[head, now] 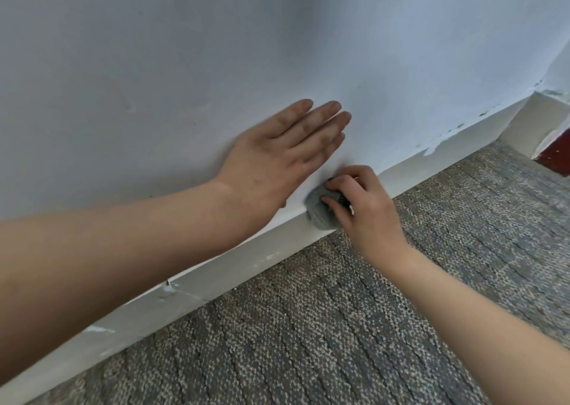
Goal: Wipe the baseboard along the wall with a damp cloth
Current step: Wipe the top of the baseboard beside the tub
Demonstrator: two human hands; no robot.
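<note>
The left forearm (pixel 108 265) extended from the near left corner to the left grip (pixel 277 161), laid flat with straight fingers (pixel 320 120) on the wall (pixel 216 49), and just right of it the right grip (pixel 364 207) clutched the grey cloth (pixel 320 218), pressed against the white baseboard (pixel 234 269) above the patterned carpet (pixel 339 327).

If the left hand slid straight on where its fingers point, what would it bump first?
Probably nothing: the left hand points up and right along the plain pale painted wall, which looks bare to the picture's edge.
</note>
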